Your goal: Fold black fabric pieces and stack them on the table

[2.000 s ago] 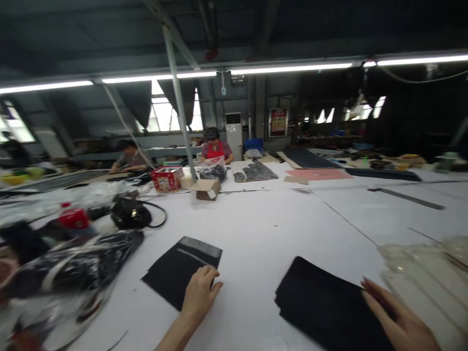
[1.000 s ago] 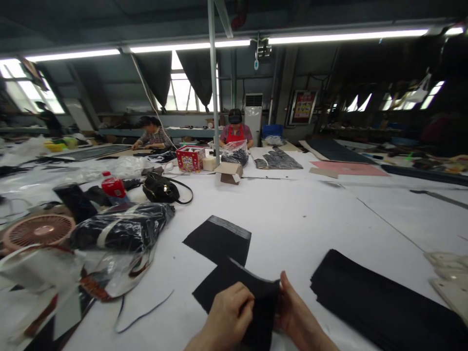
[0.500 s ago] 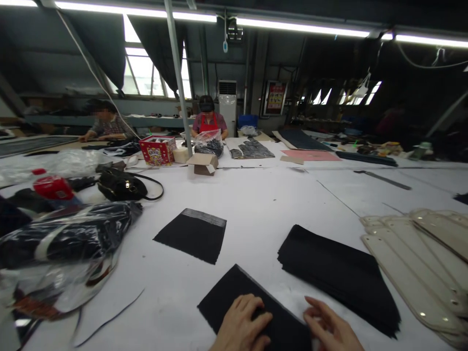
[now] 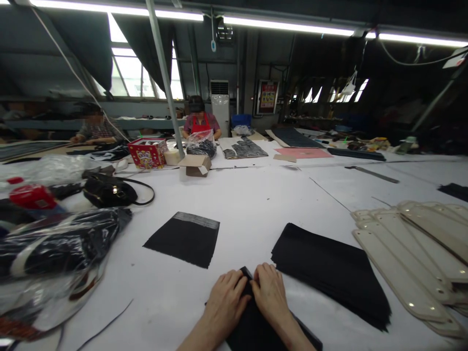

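Observation:
A black fabric piece (image 4: 252, 324) lies on the white table in front of me, its far corner showing between my fingers. My left hand (image 4: 227, 298) covers its left side, fingers curled and closed on the cloth near that corner. From the right, my right hand (image 4: 269, 292) grips the same corner, fingers bent along the edge and close to my left fingertips. Both hands hide much of the cloth. Farther off to the left is another black piece (image 4: 183, 239) with a greyish strip along its far edge. A stack of black fabric pieces (image 4: 329, 270) sits to the right.
Pale panels with metal studs (image 4: 409, 263) overlap at the far right. Plastic-wrapped dark goods (image 4: 66, 243), a black handbag (image 4: 109, 190) and a red-capped bottle (image 4: 32, 195) are at left. Across the table are an open carton (image 4: 195, 165) and a person in a red apron (image 4: 201, 124).
My right hand has moved left and away from me onto the fabric's far corner. My left hand has moved slightly up to that corner. The view has shifted a little right.

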